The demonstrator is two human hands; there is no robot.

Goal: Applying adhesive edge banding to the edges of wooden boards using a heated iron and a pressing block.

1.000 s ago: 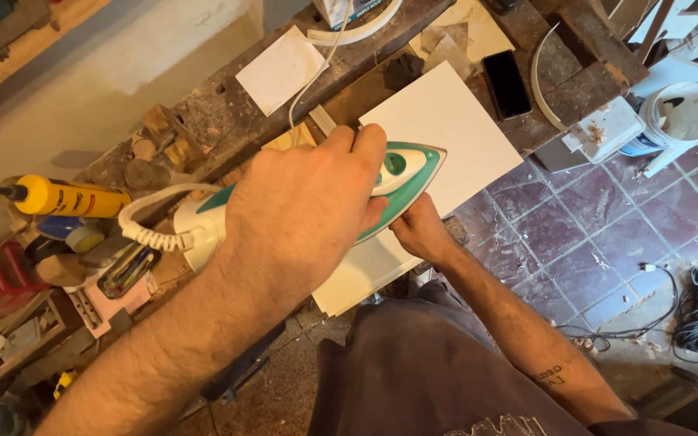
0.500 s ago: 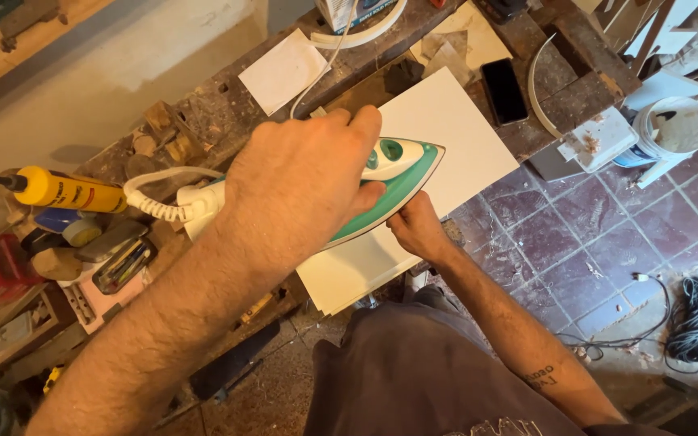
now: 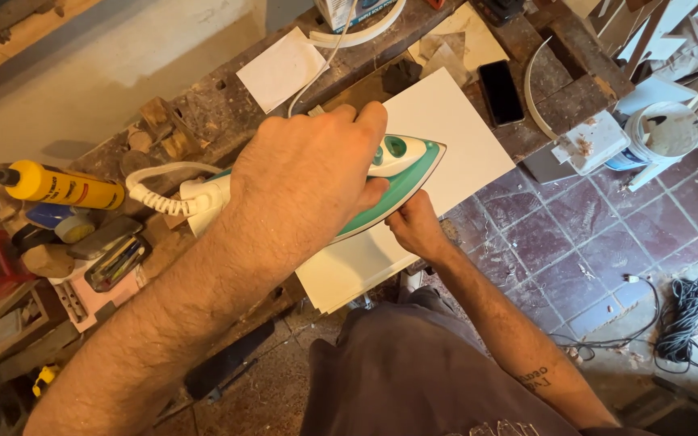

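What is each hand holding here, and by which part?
Left hand grips the green-and-white iron by its handle; right hand holds the white board at its near edge.

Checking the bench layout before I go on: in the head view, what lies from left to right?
Yellow tube → coiled cord → left hand on the iron → black phone → white bucket → black cable coil on the floor.

Ahead of our iron (image 3: 389,173) the white panel (image 3: 454,137) lies bare, open to pass over. Beyond it a phone (image 3: 501,91) and a curved strip (image 3: 531,81) crowd the bench (image 3: 220,113). Leftward, the coiled cord (image 3: 159,190) and yellow tube (image 3: 62,187) block the way.
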